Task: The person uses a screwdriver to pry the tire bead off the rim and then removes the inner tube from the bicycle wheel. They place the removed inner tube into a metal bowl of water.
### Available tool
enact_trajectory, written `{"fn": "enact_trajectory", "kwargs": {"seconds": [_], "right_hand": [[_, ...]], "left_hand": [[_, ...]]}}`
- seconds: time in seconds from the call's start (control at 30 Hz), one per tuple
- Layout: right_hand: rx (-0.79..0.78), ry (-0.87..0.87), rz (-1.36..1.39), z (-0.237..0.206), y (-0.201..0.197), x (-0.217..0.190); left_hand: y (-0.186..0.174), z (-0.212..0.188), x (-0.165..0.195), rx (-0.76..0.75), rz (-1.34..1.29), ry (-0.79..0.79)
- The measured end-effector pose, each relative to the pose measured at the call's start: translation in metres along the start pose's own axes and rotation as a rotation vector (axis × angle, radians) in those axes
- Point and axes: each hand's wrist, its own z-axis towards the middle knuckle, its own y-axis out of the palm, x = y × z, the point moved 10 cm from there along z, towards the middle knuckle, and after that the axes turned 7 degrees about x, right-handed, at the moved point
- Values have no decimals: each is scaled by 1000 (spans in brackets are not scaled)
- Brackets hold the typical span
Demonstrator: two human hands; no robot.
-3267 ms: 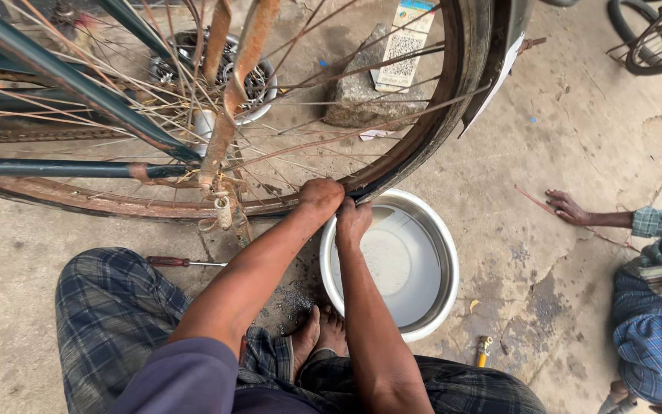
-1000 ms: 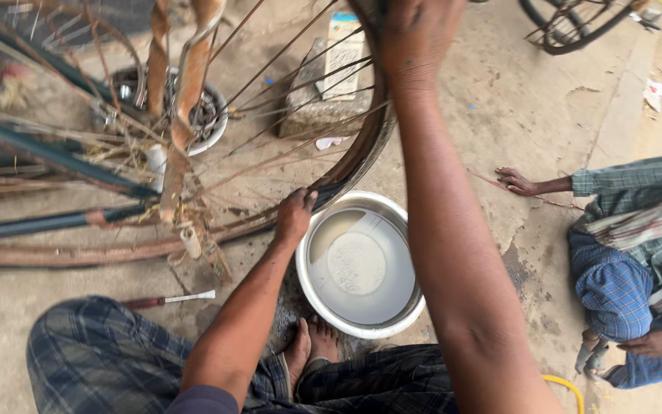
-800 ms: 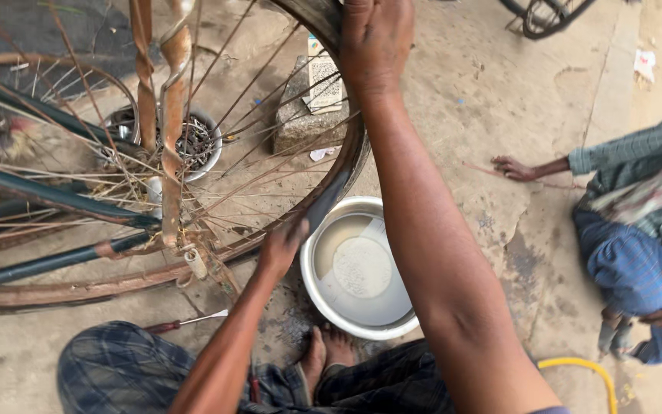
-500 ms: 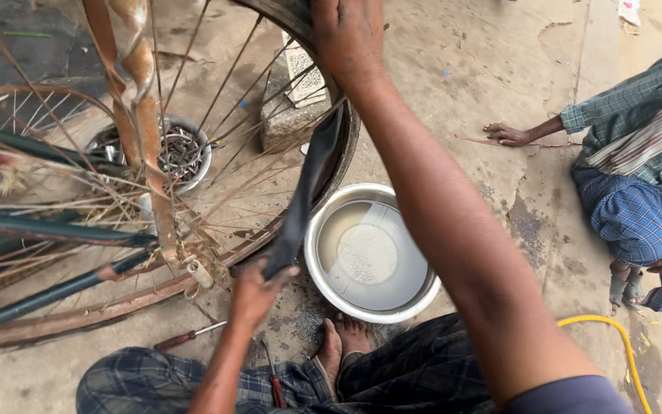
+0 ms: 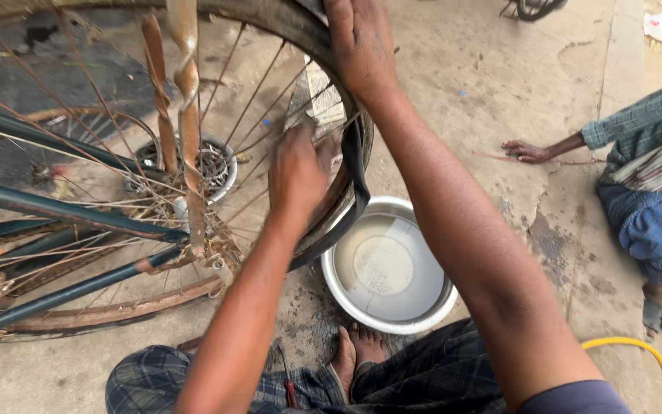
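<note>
I squat before a rusty bicycle wheel (image 5: 116, 310) with thin spokes and a worn black tyre (image 5: 270, 19). My right hand (image 5: 362, 46) reaches high and grips the tyre at the top of the wheel. Lower down, my left hand (image 5: 298, 172), blurred, is closed against the rim where a loose black rubber tube (image 5: 355, 192) hangs out in a loop. The tube's lower end drops toward the ground beside the wheel. A rusty fork blade (image 5: 185, 115) crosses the spokes.
A steel bowl (image 5: 430, 310) of cloudy water sits on the concrete by my bare feet (image 5: 355, 349). Another person sits at the right, one hand (image 5: 526, 149) flat on the ground. A yellow hose (image 5: 637, 353) curves at lower right. A concrete block (image 5: 322, 96) lies behind the wheel.
My right hand rose from the bowl's edge to the top of the tyre. My left hand moved up along the rim, pulling the black tube loose from the wheel.
</note>
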Motion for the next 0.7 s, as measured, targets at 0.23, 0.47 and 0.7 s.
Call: {"fn": "enact_trajectory", "kwargs": {"seconds": [0.23, 0.47, 0.7], "right_hand": [[-131, 188, 154, 8, -2, -7], [-134, 196, 98, 6, -6, -2], [-82, 350, 155, -2, 2, 21]], "left_hand": [[11, 42, -21, -70, -1078, -539], [-9, 36, -5, 20, -1374, -371], [-71, 18, -11, 336, -1309, -105]]}}
